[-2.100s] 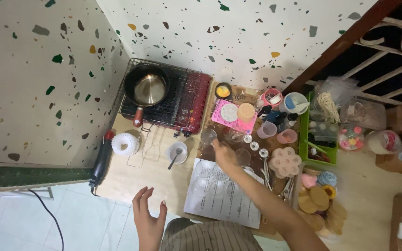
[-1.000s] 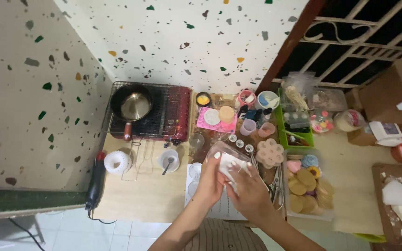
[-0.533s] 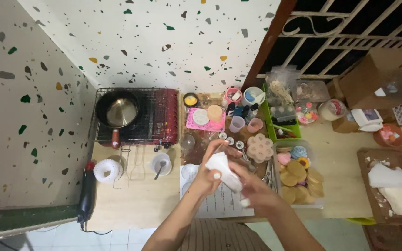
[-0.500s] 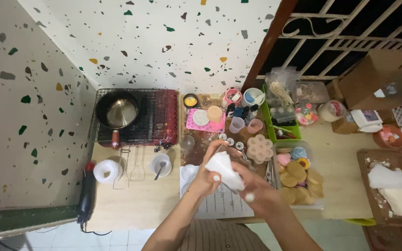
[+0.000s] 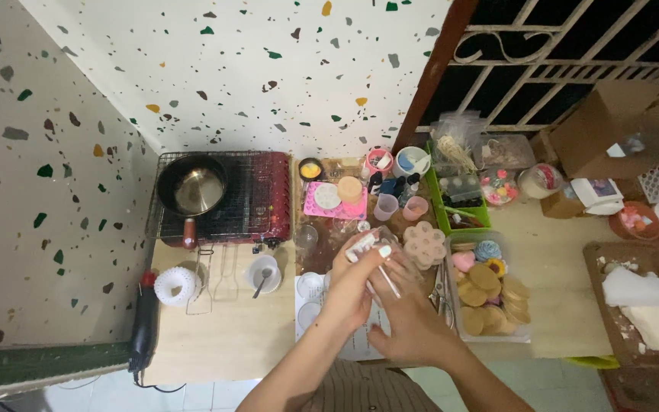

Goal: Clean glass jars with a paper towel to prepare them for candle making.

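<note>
both hands clasp a clear packet, contents mostly hidden.

We see a wooden table: red stove at ten o'clock, green tray at two.

Black pan on red stove, tape roll, green basket, cardboard box

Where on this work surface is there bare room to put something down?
Bare wood shows at the near-left, between the heat gun and the left hand, and right of the tray of moulded pieces. Crowded: the middle, behind both hands around the pink mould.
</note>
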